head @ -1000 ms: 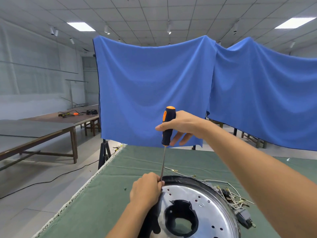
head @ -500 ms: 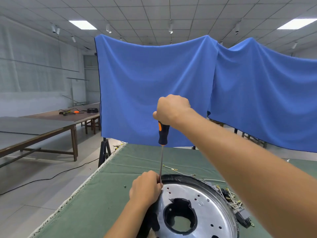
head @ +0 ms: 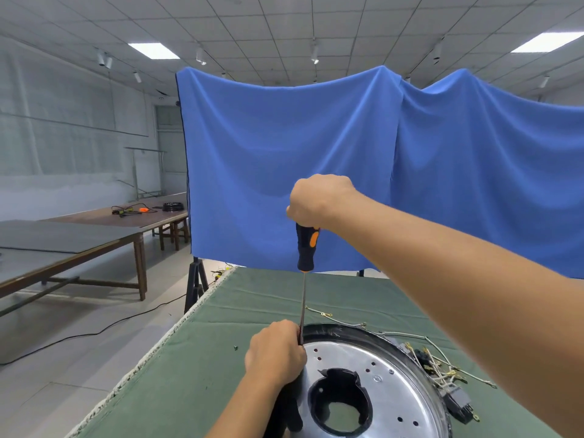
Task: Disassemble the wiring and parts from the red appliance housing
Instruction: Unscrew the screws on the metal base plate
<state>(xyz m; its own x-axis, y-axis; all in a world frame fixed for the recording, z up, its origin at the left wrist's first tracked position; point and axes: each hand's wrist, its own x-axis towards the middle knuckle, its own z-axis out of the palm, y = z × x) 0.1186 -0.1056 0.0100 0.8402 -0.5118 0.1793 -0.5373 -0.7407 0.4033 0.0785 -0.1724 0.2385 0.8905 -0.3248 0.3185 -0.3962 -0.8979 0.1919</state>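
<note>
The screwdriver [head: 306,248] is gripped upright at its handle top by the curled fingers of the right hand [head: 319,200], its shaft pinched low by the left hand [head: 275,355] at the housing [head: 373,374] rim, with bare green worktop [head: 189,374] left of them and loose wiring [head: 442,371] to the right.

- A large workshop hall with a tiled drop ceiling [head: 284,14] and panel lights [head: 154,50].
- Long wooden workbenches [head: 104,229] stand on a bare floor.
- Blue cloth backdrop [head: 284,159] hangs behind a green-covered worktable [head: 196,358].
</note>
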